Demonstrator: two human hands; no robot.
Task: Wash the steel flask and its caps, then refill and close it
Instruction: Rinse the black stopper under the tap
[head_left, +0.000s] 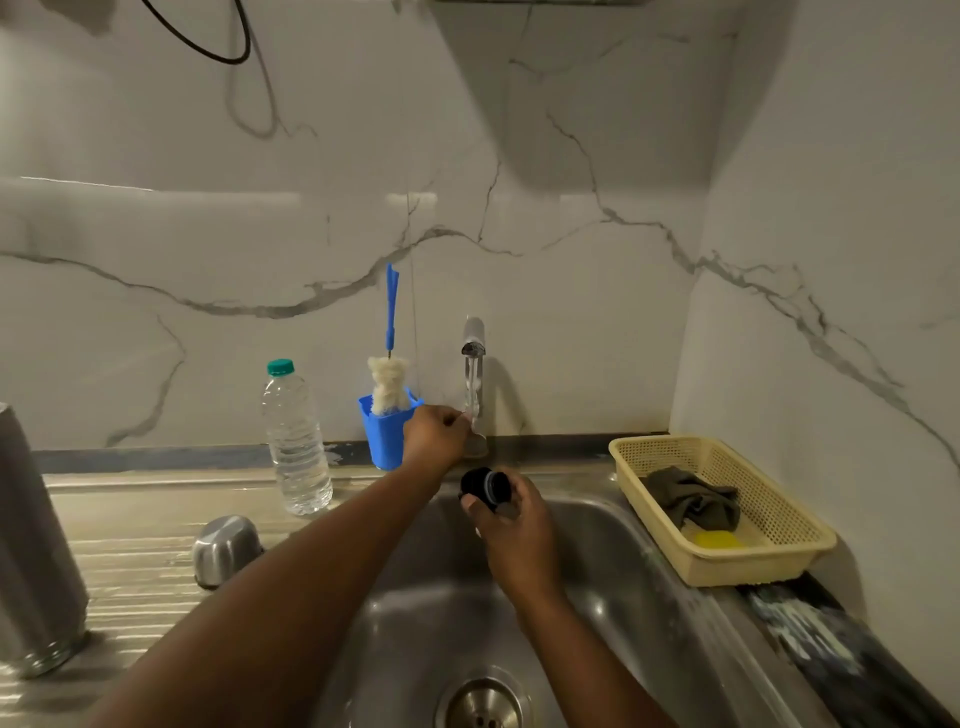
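The steel flask (36, 545) stands upright at the far left on the drainboard. Its domed steel outer cap (227, 548) sits mouth down on the drainboard near the sink's left edge. My right hand (511, 530) grips the black inner cap (485, 487) over the back of the sink (613, 613), below the tap. My left hand (435, 434) reaches across to the steel tap (474, 379) and pinches its lever at the base. No water stream shows.
A clear plastic water bottle (297, 441) with a green cap stands behind the drainboard. A blue cup (387, 434) holds a bottle brush (389, 384). A cream basket (722, 506) at the right holds a dark cloth and a yellow sponge. The drain (483, 704) lies at the sink's bottom.
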